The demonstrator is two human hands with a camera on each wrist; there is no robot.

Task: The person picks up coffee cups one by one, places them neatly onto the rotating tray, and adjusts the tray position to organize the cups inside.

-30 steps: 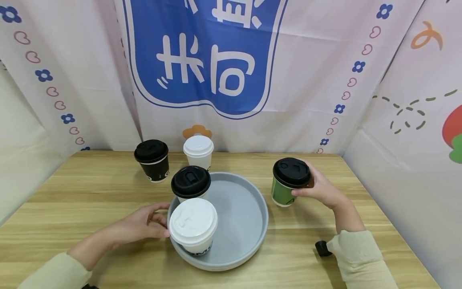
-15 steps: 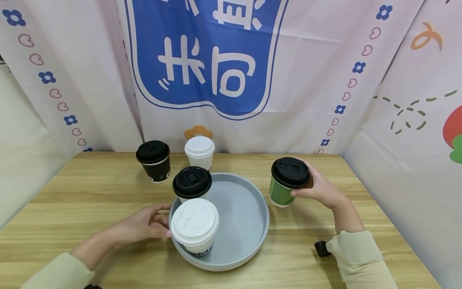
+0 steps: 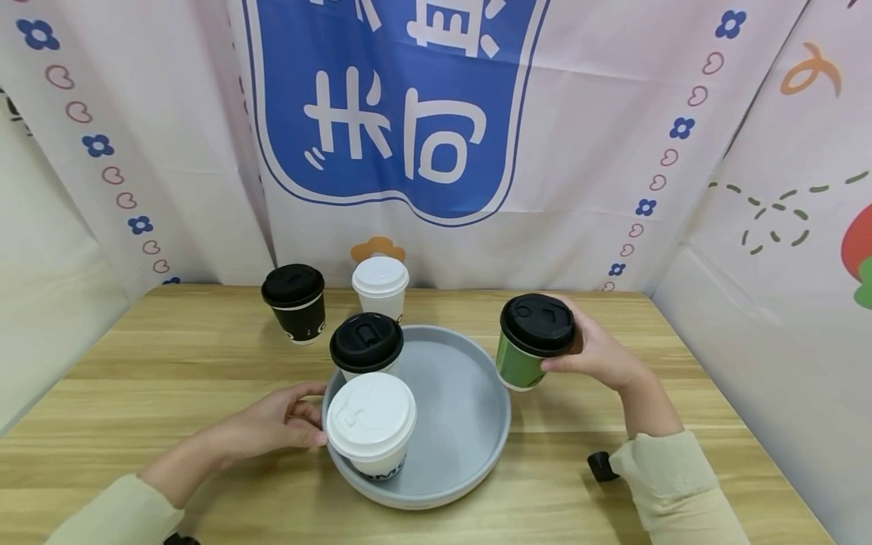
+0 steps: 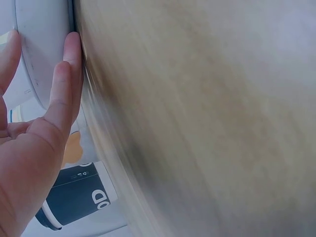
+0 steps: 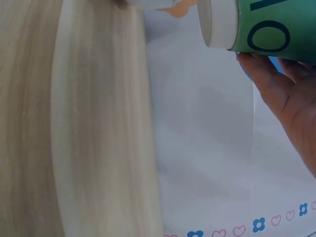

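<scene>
My right hand (image 3: 596, 350) grips a green paper cup (image 3: 519, 366) with a black lid, just right of the round grey tray (image 3: 450, 416). In the right wrist view the green cup (image 5: 276, 29) is held clear of the table, the fingers (image 5: 269, 79) along its side. My left hand (image 3: 266, 425) touches the tray's left rim, its fingers relaxed; the left wrist view shows fingertips (image 4: 61, 74) against the tray's side (image 4: 47, 49). On the tray's left part stand a white-lidded cup (image 3: 371, 420) and, behind it, a black-lidded cup (image 3: 366, 342).
Behind the tray on the wooden table (image 3: 204, 356) stand a black cup (image 3: 297, 306) at the left and a small white cup (image 3: 381, 286) beside it. A printed cloth (image 3: 579, 151) hangs along the table's back edge.
My right hand has carried the green cup left, closer to the tray's right rim. My left hand stays at the tray, and the whole view has shifted slightly.
</scene>
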